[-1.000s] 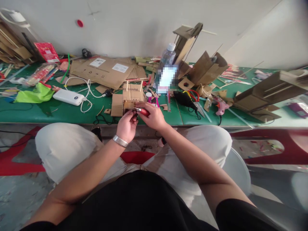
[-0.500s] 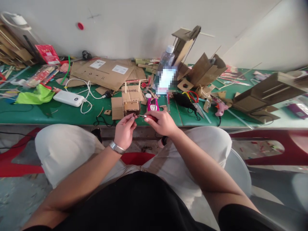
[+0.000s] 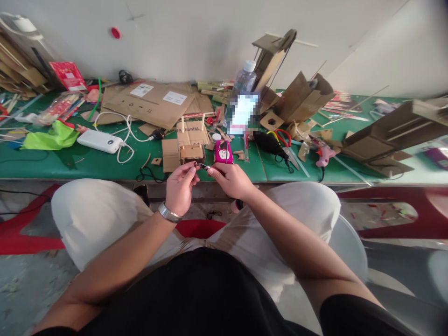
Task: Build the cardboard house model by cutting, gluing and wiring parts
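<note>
My left hand point(image 3: 180, 187), with a silver watch on the wrist, is closed in a pinch near the table's front edge. A small dark piece shows at its fingertips, too small to name. Opposite it, my right hand point(image 3: 233, 179) is closed around a thin metal-tipped tool point(image 3: 204, 166), its tip reaching to the left fingertips. The rest of the tool is hidden in the palm. Just beyond the hands stands a small cardboard box build point(image 3: 192, 153) with two upright sticks. A pink case with a white face print point(image 3: 223, 152) lies right of it.
On the green table point(image 3: 80, 168) lie a white power bank point(image 3: 99, 141), flat cardboard point(image 3: 154, 105) and a pink glue gun point(image 3: 325, 156). Red-and-yellow-handled scissors point(image 3: 285, 140), a lit phone point(image 3: 243, 114) and a clear bottle point(image 3: 245, 77) are behind. Tall cardboard builds point(image 3: 388, 135) stand right.
The tool's metal tip now slants more downward to the right between my fingers. My right hand has shifted slightly left. The whole view has shifted a little.
</note>
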The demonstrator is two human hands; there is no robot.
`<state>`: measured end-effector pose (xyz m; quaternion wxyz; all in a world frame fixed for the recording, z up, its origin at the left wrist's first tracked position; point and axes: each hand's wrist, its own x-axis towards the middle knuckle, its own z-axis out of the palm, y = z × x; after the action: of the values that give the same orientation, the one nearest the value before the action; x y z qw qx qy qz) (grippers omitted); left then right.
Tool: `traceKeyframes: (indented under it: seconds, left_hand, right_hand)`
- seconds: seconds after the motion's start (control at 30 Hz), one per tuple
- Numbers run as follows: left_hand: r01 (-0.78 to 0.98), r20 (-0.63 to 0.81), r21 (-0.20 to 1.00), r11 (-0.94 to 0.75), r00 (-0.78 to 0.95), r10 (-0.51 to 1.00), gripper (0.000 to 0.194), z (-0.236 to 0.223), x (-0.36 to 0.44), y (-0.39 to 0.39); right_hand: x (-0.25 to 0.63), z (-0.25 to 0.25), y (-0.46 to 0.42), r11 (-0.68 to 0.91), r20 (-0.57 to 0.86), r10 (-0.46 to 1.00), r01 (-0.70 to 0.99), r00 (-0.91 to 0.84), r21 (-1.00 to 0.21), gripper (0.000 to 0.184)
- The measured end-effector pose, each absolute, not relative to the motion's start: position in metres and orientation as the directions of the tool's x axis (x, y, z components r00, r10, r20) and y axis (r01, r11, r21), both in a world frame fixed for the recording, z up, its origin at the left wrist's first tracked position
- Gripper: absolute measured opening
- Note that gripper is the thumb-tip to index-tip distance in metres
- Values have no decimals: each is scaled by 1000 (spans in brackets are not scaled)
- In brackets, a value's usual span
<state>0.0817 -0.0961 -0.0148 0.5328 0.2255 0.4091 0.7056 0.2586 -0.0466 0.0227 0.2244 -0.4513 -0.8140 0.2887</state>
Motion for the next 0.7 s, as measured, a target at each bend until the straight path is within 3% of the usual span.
traceKeyframes:
  seconds: [0.37, 0.6, 0.7]
  left_hand:
    - [-497, -56, 856, -143, -365, 929, 27, -21, 81, -96]
    - [-363, 0, 919, -152, -387, 922, 25, -29, 76, -96]
    - [-336, 18, 927, -167, -405, 914, 22, -30, 77, -95]
  right_hand:
    - [256, 21, -48, 437, 120, 855, 575, -505, -691, 47]
    - [250, 21, -58, 419, 89, 823, 493, -561, -762, 25]
    - [249, 20, -62, 426, 125, 812, 432, -570, -795, 36]
